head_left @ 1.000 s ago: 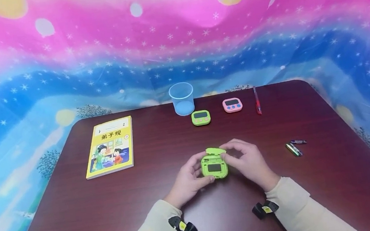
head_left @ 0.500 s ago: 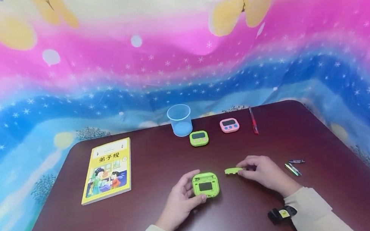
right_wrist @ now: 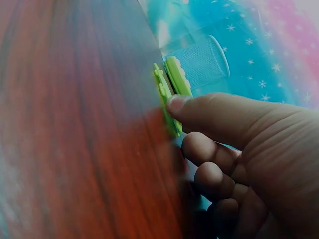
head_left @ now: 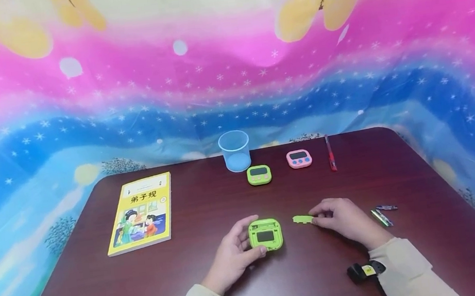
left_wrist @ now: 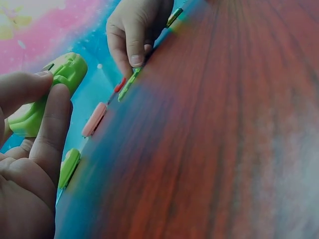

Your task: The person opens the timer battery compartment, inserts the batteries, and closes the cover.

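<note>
In the head view my left hand (head_left: 232,255) grips a green digital timer (head_left: 266,235) by its left side, thumb on the near edge. The timer's back faces up, and its battery compartment lies uncovered along the far edge. To the right, my right hand (head_left: 346,219) pinches a small green battery cover (head_left: 302,219) by its right end. In the right wrist view the thumb presses on this cover (right_wrist: 160,79), which lies close over the table. Two small batteries (head_left: 382,217) lie on the table just right of the right hand.
Behind the hands stand a clear blue cup (head_left: 235,152), a second green timer (head_left: 259,175) and a pink timer (head_left: 299,159). Further right lies a red pen (head_left: 331,153). A yellow book (head_left: 140,213) rests on the left of the dark wooden table (head_left: 208,200). A printed cloth (head_left: 161,93) hangs behind.
The right hand has pulled the battery cover off the timer and carried it right, down near the table. The left hand still holds the timer. The head view has tilted up.
</note>
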Tool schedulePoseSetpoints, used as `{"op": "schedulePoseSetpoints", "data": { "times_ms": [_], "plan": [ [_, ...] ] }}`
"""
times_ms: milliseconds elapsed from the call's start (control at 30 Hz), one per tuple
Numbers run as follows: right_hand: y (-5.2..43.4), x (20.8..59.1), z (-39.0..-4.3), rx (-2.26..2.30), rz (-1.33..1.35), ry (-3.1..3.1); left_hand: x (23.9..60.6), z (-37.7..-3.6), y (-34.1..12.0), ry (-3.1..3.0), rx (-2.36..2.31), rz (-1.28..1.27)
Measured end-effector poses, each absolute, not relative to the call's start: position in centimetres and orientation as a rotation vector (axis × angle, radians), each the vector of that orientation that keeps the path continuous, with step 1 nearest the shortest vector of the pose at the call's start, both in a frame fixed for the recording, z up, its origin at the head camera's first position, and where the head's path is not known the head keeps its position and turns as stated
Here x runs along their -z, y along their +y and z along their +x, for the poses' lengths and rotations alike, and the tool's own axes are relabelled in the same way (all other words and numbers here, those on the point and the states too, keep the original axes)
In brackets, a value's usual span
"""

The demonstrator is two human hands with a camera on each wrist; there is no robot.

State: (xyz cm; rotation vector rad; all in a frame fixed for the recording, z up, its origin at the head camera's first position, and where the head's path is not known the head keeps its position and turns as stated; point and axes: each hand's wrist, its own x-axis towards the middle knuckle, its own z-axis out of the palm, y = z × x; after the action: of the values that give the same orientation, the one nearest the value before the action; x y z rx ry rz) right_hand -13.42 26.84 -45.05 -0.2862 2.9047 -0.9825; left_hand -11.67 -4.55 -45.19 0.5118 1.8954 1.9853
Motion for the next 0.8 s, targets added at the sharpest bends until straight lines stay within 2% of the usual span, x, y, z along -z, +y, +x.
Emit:
{"op": "schedulePoseSetpoints", "data": {
  "times_ms": [400, 800],
  "plan": [
    [27.3, 44.5, -13.1, 1.013, -0.293, 2.917, 45.2, -12.0, -4.4, 1.898, -1.993, 0.506],
    [31.0, 42.5, -10.8, 1.029, -0.298, 3.171, 44.8, -12.0, -4.5, 1.784, -2.030, 0.404]
  ]
}}
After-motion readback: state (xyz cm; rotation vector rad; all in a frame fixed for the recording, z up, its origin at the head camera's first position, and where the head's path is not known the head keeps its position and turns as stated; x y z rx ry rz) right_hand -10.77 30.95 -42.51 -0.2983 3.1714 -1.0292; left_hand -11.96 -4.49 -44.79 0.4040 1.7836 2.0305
